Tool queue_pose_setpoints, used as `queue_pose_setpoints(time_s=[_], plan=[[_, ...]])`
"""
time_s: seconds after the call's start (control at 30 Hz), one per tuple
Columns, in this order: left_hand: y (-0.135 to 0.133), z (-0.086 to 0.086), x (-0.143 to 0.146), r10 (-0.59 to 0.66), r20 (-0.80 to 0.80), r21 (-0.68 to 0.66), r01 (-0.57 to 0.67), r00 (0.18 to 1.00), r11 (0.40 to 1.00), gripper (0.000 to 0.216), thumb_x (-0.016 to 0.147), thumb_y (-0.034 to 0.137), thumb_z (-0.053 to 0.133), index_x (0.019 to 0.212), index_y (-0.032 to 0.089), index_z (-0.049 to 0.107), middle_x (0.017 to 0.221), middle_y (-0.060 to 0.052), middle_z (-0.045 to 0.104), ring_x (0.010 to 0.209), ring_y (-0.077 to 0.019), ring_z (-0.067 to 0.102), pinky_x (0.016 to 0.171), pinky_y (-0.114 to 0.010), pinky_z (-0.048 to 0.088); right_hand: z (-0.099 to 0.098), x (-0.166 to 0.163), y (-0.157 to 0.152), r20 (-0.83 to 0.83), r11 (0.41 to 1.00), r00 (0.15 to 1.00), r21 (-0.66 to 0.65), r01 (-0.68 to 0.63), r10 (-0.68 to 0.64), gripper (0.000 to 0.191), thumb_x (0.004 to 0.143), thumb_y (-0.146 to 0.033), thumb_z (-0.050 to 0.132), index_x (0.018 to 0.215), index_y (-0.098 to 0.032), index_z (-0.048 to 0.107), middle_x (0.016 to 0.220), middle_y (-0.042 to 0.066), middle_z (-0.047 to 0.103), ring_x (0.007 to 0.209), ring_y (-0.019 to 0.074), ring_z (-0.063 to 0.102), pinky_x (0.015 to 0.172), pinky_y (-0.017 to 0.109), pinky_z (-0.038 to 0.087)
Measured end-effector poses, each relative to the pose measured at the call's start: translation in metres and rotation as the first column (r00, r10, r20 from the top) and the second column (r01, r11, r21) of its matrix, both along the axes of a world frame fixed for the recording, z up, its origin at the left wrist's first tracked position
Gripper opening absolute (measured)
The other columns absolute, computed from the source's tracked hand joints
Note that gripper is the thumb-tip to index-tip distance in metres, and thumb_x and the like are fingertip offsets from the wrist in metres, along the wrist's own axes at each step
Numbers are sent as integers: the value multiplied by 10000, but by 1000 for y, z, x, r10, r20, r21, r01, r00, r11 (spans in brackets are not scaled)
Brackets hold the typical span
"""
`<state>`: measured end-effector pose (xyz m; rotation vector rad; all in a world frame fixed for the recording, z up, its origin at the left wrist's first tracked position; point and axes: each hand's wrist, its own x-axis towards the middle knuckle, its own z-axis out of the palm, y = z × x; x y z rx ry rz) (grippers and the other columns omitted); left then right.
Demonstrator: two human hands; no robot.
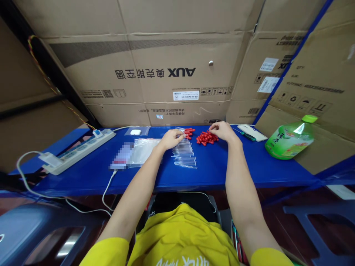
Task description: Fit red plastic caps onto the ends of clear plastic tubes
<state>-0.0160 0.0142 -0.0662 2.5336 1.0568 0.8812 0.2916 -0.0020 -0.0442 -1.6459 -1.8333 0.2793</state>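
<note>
My left hand (172,139) is over the upper left of the clear thin tubes (184,154), thumb and fingers drawn together; whatever they pinch is too small to make out. Several tubes just beyond its fingertips have red ends (189,132). A heap of small red caps (206,138) lies to the right of the tubes. My right hand (222,131) reaches to the upper right edge of this heap, its fingers bent together in a pinch. Anything between those fingertips is hidden from view.
Clear plastic bags (142,151) and a phone (121,156) on a cable lie left. A power strip (80,151) runs along the left side. On the right are a white device (253,133) and a green bottle (290,138). Cardboard (155,55) walls the blue table (210,171).
</note>
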Motion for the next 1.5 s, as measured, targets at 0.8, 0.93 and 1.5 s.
queue_pose_setpoints(time_s=[0.8,0.93,1.5], plan=[[-8,13,2,41,255,-313,42,966,949,572,968,604,459,846,146,780,874,-66,758,847,-202,656,840,-296,464,-1,-89,-3,102,848,863,163,-505,494,96,899,-268,675,935,-228,755,916,30,763,873,211,586,844,340,417],[-3,13,-3,385,369,-252,-307,846,918,595,1018,557,334,914,163,767,890,-62,749,843,-193,650,816,-281,448,-7,-86,0,186,886,881,83,-456,436,88,918,-276,673,922,-229,747,944,29,765,891,214,589,851,338,413],[-2,3,-1,365,63,-41,-363,929,931,312,947,288,453,870,191,739,834,-68,750,774,-205,638,721,-286,416,-16,-88,1,322,977,942,155,-147,91,164,955,-327,608,1062,-244,701,1071,92,733,1042,284,549,871,391,403]])
